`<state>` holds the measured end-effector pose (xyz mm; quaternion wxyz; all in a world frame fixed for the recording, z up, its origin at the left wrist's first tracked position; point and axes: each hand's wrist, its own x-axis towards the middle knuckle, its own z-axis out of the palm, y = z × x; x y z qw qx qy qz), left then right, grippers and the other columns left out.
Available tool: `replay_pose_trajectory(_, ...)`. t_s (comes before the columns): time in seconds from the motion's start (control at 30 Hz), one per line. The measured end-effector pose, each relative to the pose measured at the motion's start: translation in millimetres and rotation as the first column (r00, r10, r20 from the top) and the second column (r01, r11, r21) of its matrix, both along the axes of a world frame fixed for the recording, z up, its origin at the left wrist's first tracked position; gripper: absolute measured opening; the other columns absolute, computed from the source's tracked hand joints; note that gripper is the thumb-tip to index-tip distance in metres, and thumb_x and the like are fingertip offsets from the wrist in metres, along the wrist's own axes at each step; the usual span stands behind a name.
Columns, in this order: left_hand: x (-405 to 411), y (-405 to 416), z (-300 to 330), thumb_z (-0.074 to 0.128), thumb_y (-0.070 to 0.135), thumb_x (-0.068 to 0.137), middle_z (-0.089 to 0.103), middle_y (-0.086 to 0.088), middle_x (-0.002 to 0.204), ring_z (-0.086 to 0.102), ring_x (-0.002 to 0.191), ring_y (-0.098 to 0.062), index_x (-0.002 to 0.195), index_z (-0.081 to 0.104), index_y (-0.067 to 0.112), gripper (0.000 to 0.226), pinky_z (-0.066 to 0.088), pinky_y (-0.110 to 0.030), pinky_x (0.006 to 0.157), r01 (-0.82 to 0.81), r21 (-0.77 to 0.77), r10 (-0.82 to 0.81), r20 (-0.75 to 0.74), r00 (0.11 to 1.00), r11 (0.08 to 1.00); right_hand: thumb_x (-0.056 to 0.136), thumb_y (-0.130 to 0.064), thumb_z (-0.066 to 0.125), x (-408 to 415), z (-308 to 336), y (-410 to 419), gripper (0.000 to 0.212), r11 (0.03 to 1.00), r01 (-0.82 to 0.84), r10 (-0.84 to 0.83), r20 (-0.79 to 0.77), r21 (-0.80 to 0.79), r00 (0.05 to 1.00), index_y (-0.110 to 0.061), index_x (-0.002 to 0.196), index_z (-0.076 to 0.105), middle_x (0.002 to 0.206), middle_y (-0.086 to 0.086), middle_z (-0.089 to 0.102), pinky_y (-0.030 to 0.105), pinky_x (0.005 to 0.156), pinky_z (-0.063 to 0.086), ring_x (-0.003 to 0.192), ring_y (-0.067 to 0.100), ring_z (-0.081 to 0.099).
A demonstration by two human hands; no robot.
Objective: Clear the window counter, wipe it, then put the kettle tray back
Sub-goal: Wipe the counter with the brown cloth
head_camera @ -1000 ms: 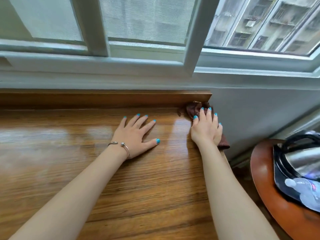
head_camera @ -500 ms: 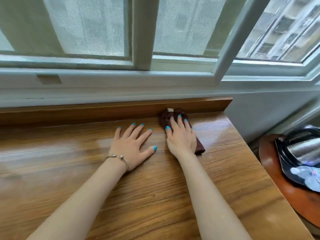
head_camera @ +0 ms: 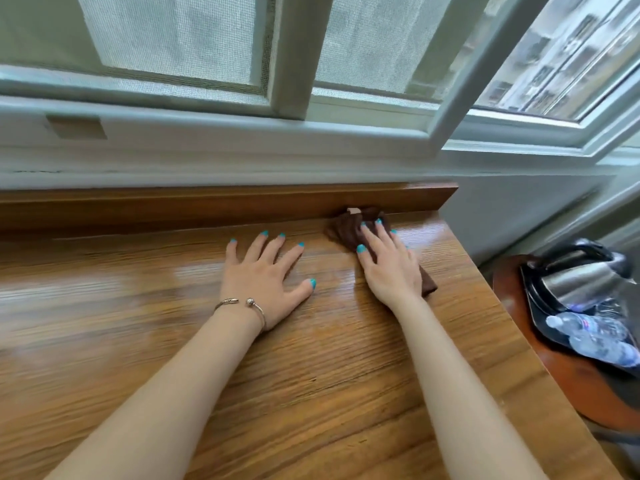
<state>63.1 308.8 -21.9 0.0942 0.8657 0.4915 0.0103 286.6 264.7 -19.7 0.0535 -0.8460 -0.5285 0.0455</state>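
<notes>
while the right hand (head_camera: 391, 268) presses its straight fingers flat on a brown cloth (head_camera: 349, 230), the cloth sits at the back edge of the bench (head_camera: 311, 393), touching the raised wooden lip (head_camera: 207, 206) there and near the back right corner. a second ago the cloth hung over the right edge of the bench; since then it has slid left along the lip, so the far right strip now lies bare and glossy. the left hand (head_camera: 266, 278) rests just beside it, fingers spread and flat on the wood, holding nothing and seemingly bracing the lean; it has kept its place on the wood while the cloth came toward it, and the two hands are now near each other but not touching.

the bench top carries nothing but the hands and cloth, so clearing looks finished and the wiping step is in hand, working from the right end leftward. much of the surface to the left is likely not yet covered. the kettle tray (head_camera: 540, 303), dark, with a steel kettle (head_camera: 581, 275) and plastic water bottles (head_camera: 595, 337) on it, waits on a round wooden side table (head_camera: 554, 382) off the bench's right edge, well apart from both hands. it has to come back only once the wiping ends.
</notes>
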Motion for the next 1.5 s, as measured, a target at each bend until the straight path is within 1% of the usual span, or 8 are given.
replay_pose_trajectory(0.13,42.8,2.3,16.9,0.024,0.08,0.08,0.023,0.006,0.153,0.012,0.143,-0.029,0.141,0.028,0.046,0.071,0.006,-0.06,0.113,-0.069,-0.119,0.075,0.048,0.996,0.991,0.102,-0.047,0.033,50.4,1.6,-0.9,0.049,0.997,-0.078,0.077,-0.028,-0.005,0.997,-0.043,0.15,0.026,0.162,-0.013,0.015,0.041,0.116,0.022,0.149,0.015,0.014)
replay_pose_trajectory(0.3,94.8,0.6,18.1,0.024,0.08,0.081,0.016,0.006,0.157,0.007,0.145,-0.031,0.144,0.023,0.047,0.071,0.004,-0.064,0.111,-0.014,-0.134,0.015,0.005,1.0,0.991,0.102,-0.044,0.031,136.5,2.0,19.5,0.049,0.941,0.335,-0.335,-0.002,0.057,0.942,-0.037,0.15,0.03,0.161,-0.01,0.022,0.044,0.114,0.026,0.145,0.024,0.024)
replay_pose_trajectory(0.43,95.9,-4.5,7.1,0.014,0.083,0.08,0.016,0.007,0.158,0.007,0.144,-0.029,0.146,0.014,0.047,0.075,0.006,-0.067,0.108,-0.013,-0.018,0.012,-0.06,0.998,1.0,0.103,-0.043,0.027,134.0,1.9,29.6,0.047,0.878,0.475,-0.475,-0.03,0.061,0.88,-0.033,0.148,0.032,0.161,-0.01,0.019,0.046,0.115,0.02,0.147,0.023,0.019)
replay_pose_trajectory(0.73,96.4,-5.2,9.2,0.008,0.083,0.078,0.02,0.008,0.156,0.012,0.142,-0.025,0.144,0.015,0.048,0.075,0.014,-0.064,0.107,-0.013,0.036,0.016,-0.1,0.995,0.999,0.102,-0.049,0.027,28.2,3.5,6.9,0.049,0.991,-0.13,0.13,-0.025,-0.005,0.991,-0.047,0.15,0.017,0.162,-0.015,0.01,0.043,0.118,0.013,0.15,0.018,0.007)
replay_pose_trajectory(0.97,53.5,14.1,28.7,0.031,0.073,0.086,0.021,0.011,0.156,0.017,0.144,-0.016,0.146,0.021,0.046,0.067,0.022,-0.041,0.114,0.094,-0.072,-0.099,-0.069,0.993,0.993,0.102,-0.047,0.024,122.1,9.4,1.4,0.047,0.873,0.485,-0.488,-0.073,-0.052,0.87,-0.047,0.149,0.02,0.163,-0.014,0.006,0.056,0.117,0.0,0.15,0.023,0.002)
replay_pose_trajectory(1.1,7.1,21.4,35.0,0.03,0.075,0.085,0.019,0.012,0.156,0.018,0.144,-0.017,0.147,0.019,0.046,0.07,0.017,-0.038,0.116,0.073,-0.073,-0.082,-0.134,0.988,0.995,0.101,-0.046,0.028,36.2,5.3,18.6,0.049,0.925,0.381,-0.381,-0.024,0.003,0.924,-0.041,0.15,0.024,0.163,-0.007,0.012,0.05,0.117,0.01,0.148,0.025,0.011)
replay_pose_trajectory(1.33,-43.4,18.7,35.4,0.031,0.081,0.078,0.011,0.01,0.159,0.01,0.147,-0.016,0.148,0.014,0.044,0.081,0.016,-0.039,0.118,0.028,-0.158,-0.051,-0.143,0.988,0.987,0.102,-0.044,0.03,-111.8,-0.7,13.2,0.051,0.966,-0.257,0.257,-0.035,0.009,0.966,-0.043,0.151,0.016,0.163,-0.009,0.01,0.045,0.117,0.011,0.15,0.023,0.006)
replay_pose_trajectory(1.5,-62.3,20.7,32.7,0.029,0.083,0.077,0.004,0.017,0.16,0.003,0.148,-0.011,0.148,0.007,0.049,0.082,0.014,-0.037,0.119,0.069,-0.198,-0.092,-0.11,0.99,0.978,0.102,-0.043,0.029,-11.9,4.6,19.0,0.047,0.989,0.146,-0.146,-0.017,0.003,0.989,-0.046,0.149,0.022,0.163,-0.01,0.012,0.047,0.115,0.014,0.149,0.021,0.011)
